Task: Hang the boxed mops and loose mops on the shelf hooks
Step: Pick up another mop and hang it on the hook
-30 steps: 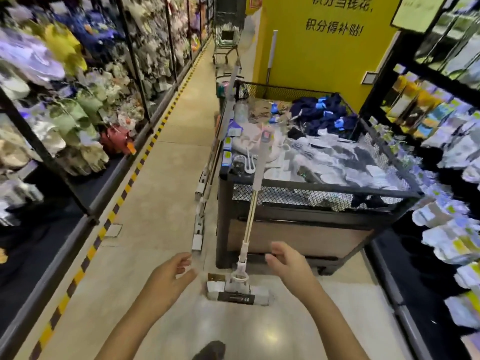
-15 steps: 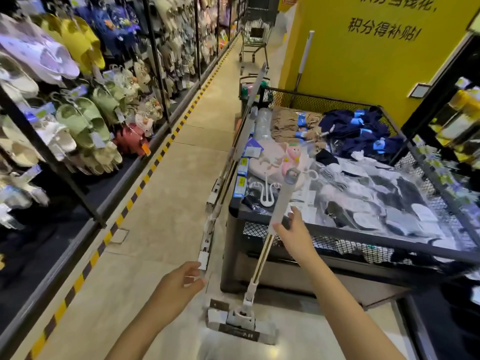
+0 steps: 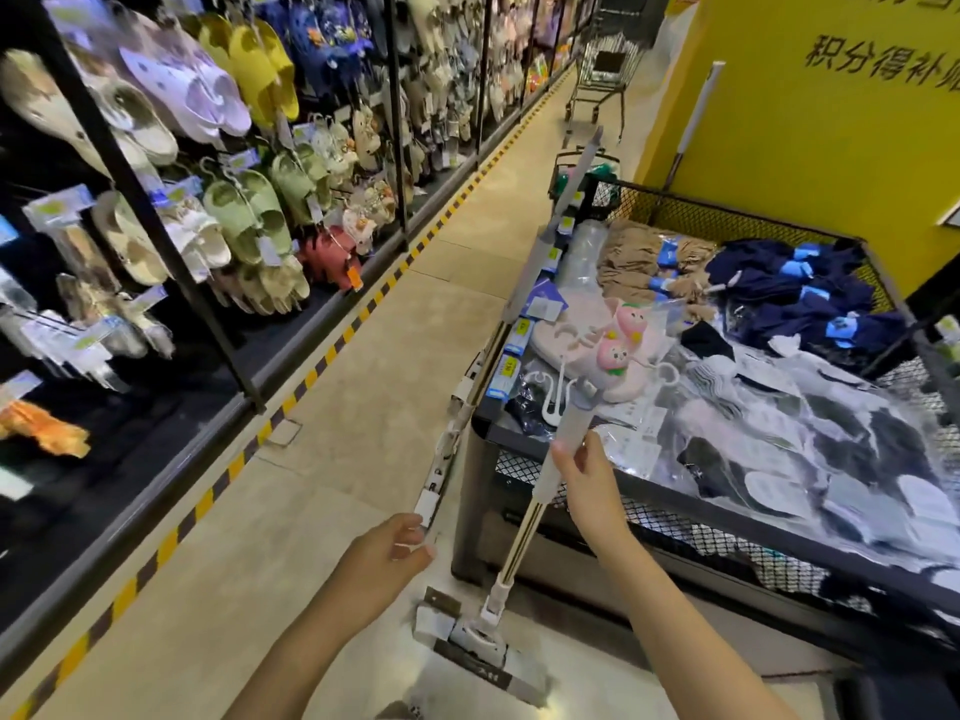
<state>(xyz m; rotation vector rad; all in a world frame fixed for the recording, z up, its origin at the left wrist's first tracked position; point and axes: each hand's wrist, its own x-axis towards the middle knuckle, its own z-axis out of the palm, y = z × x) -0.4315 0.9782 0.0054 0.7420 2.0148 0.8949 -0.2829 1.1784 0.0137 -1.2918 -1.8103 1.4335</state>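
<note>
Grey-sleeved, stiff, light loose mop (image 3: pixel 558 459): our right hand (image 3: pixel 589 483) pinches its upper handle; left hand (image 3: pixel 387 556), fingers loosely curled, holds nothing.

The yellow wall sign (image 3: pixel 883 49) was cropped by the top and right edges. The hanging slippers (image 3: pixel 104 122) at left were blurred, possibly by motion.

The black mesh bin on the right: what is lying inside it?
In the black mesh bin lie pink plush slippers, beige socks, navy socks and bagged grey socks. Anything beneath these piles is covered.
</note>
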